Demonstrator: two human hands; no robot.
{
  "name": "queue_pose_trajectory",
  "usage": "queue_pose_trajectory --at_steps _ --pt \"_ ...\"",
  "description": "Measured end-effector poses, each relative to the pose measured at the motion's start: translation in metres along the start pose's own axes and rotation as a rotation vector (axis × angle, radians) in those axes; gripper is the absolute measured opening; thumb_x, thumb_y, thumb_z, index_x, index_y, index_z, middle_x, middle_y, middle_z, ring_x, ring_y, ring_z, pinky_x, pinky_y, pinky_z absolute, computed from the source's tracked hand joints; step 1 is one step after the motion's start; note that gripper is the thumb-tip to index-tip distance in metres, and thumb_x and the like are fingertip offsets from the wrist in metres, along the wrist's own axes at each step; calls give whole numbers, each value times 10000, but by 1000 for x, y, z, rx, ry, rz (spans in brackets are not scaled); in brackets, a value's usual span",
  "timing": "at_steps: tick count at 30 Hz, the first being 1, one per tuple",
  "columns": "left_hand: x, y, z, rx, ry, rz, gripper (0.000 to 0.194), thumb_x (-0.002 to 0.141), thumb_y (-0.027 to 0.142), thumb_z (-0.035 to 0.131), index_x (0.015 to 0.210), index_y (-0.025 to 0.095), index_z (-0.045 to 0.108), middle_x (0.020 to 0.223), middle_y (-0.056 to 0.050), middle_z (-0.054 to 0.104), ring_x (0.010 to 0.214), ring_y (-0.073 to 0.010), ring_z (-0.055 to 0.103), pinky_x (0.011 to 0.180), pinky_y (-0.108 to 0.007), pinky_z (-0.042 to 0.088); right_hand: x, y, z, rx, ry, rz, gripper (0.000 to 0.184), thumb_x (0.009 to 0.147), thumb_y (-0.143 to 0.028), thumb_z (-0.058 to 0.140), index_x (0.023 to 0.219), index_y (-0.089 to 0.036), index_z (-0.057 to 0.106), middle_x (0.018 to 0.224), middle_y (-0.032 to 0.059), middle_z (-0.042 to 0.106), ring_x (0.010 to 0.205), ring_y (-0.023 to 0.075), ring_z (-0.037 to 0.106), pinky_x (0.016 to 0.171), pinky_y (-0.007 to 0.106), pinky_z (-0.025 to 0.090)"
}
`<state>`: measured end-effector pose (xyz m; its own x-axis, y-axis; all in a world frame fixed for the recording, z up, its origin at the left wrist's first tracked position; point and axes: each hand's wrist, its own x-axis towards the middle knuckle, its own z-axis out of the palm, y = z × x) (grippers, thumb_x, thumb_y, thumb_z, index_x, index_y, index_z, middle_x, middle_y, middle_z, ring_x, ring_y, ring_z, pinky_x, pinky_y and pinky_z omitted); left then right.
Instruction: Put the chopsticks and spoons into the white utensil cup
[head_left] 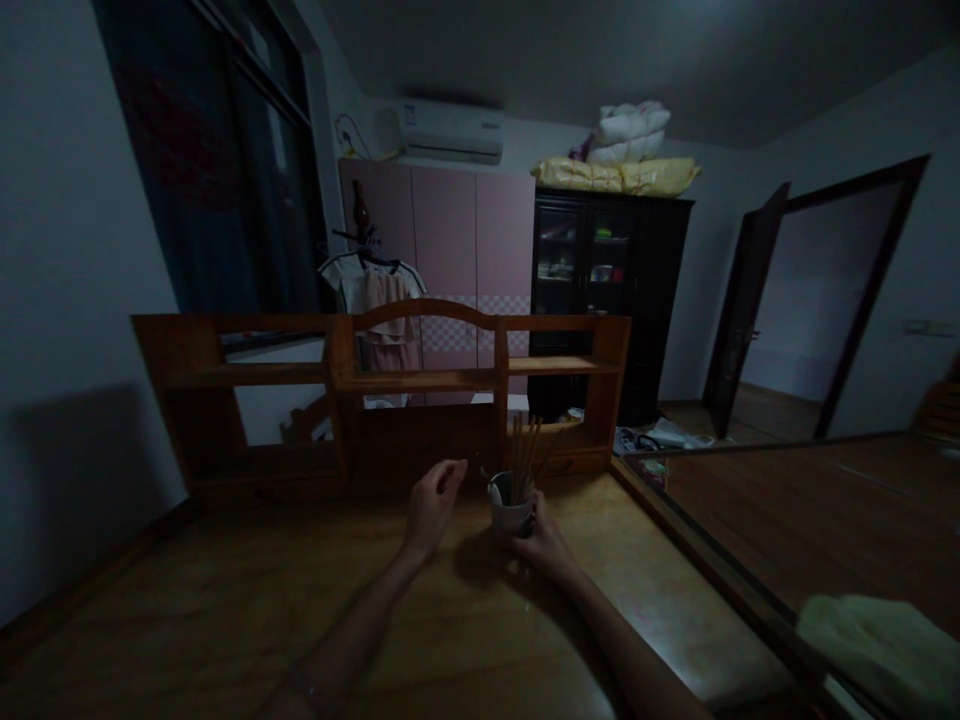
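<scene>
A small white cup (511, 505) stands on the wooden desk (300, 610) near its back shelf, with several thin wooden sticks (525, 447) standing in it. My right hand (546, 540) is wrapped around the cup's lower right side. My left hand (433, 503) hovers just left of the cup, its fingers curled in a loose pinch; the room is too dim to show whether anything is in them.
A low wooden shelf unit (420, 385) runs along the desk's back edge. A second wooden surface (825, 510) adjoins on the right, with a pale green cloth (877, 645) at its near corner. Behind are a pink wardrobe (465, 240), a dark cabinet (607, 290) and an open door (742, 300).
</scene>
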<state>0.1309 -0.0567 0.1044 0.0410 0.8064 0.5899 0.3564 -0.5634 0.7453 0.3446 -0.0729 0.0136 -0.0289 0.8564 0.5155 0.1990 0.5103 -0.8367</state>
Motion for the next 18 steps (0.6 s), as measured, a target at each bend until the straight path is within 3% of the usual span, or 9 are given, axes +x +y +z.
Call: queue_pose_trajectory --at_steps 5,11,14,18 --pt "-13 -36 1 -156 5 -154 455 855 580 498 1124 219 563 1006 -53 656 972 -228 617 812 -311 471 -1 -7 2 -45 -9 -1 688 658 -236 770 1248 -210 417 1128 60 617 1011 234 599 860 357 481" --pt "-24 -77 33 -402 -145 -227 660 768 671 556 1227 202 481 1250 -153 582 1138 -258 578 934 -384 468 -3 -21 4 -64 -18 -18 653 649 -201 762 1225 -225 454 1123 52 626 1008 237 606 861 356 489" --pt "-31 -83 43 -492 -216 -205 762 712 703 597 1282 216 461 1348 -176 520 1252 -298 497 977 -428 447 -3 -24 6 -67 -35 -48 665 645 -171 741 1242 -240 455 1167 55 618 1053 252 597 913 388 476" --pt "-42 -75 45 -612 -348 -144 900 662 629 713 1398 246 365 1446 -159 438 1295 -309 459 1023 -421 423 -4 -28 11 -91 -71 -73 741 623 -158 745 1293 -240 439 1237 75 592 1120 285 568 957 438 452"
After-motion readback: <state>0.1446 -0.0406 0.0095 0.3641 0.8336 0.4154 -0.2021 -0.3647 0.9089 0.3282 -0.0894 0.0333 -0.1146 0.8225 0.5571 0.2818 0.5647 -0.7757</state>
